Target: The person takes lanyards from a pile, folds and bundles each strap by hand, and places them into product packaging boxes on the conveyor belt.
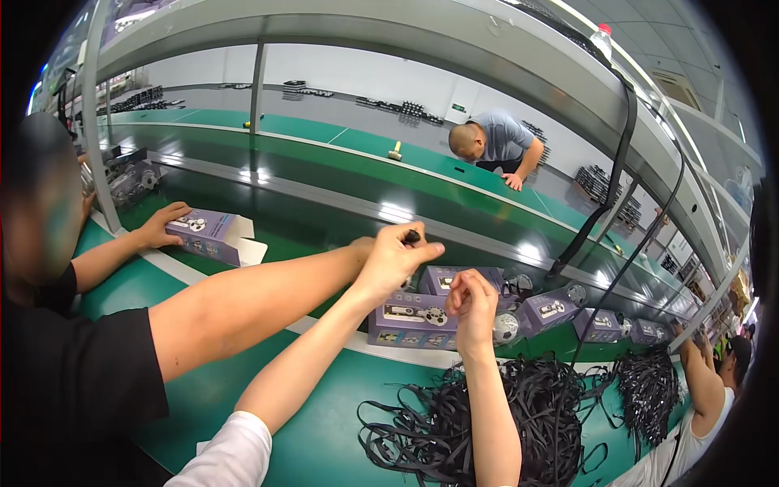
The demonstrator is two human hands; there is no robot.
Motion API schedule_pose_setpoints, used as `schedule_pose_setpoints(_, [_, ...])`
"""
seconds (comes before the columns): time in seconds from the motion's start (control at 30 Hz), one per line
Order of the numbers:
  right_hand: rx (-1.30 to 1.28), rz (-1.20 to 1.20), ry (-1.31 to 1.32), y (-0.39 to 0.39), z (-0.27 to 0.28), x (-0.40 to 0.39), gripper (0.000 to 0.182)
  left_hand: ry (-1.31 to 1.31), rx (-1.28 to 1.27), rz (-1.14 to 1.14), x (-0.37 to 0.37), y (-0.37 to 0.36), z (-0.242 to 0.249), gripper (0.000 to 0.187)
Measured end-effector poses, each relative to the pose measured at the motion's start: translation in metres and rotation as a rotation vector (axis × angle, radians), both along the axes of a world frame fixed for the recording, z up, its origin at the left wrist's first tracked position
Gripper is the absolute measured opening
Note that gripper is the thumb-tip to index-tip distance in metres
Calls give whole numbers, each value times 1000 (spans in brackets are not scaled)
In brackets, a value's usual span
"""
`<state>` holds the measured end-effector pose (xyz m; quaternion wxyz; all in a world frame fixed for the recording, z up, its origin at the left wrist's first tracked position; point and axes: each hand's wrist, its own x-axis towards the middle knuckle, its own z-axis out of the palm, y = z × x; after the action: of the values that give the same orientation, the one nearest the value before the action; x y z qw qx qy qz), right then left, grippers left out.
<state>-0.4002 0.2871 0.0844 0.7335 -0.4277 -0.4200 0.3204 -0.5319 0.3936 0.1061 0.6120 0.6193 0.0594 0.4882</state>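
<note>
My left hand (395,261) is raised over the bench edge, its fingers closed on a small black item (412,237) whose kind I cannot make out. My right hand (472,307) is held up beside it, fingers curled together in front of the purple boxes; what they hold, if anything, is hidden. Behind it lies a purple printed box (410,318), with another purple box (461,278) beyond. A clear ball-shaped part (505,327) shows just right of my right hand. Below my right wrist spreads a tangled pile of black straps (540,414).
At left, a co-worker's hand (162,226) grips an open-flapped purple box (213,235); their other arm (268,284) reaches behind my left hand. More purple boxes (600,325) line the belt rightward. A black strap (621,154) hangs from the shelf (487,32). Another person (499,142) leans over the far bench.
</note>
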Motion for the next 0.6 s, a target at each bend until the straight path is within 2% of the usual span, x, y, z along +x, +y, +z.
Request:
schedule_pose_setpoints(0.07, [-2,-9,-1,2,0,-2,25,3,150,93,11,2,-7,35])
schedule_pose_setpoints(0.23, [-9,4,-57,1,1,-9,26,167,165,15,11,-10,-4,24])
schedule_pose_setpoints(0.27, [-11,-10,-63,2,1,-15,26,211,197,52,7,-12,-1,26])
schedule_pose_setpoints(0.33, [-15,-10,-107,5,-7,-13,25,184,37,-94,0,-22,8,30])
schedule_pose_setpoints(0.37, [-36,-39,-118,6,-6,-17,25,165,181,38,4,-16,2,32])
schedule_pose_setpoints(0.43, [-41,-26,-103,9,-11,-17,25,199,295,125,-1,-14,5,33])
schedule_pose_setpoints(0.53, [-40,26,-97,12,-12,-18,28,241,68,-78,-13,-21,15,39])
schedule_pose_setpoints(0.6, [-68,22,-105,12,-17,-23,29,276,180,47,-17,-20,6,42])
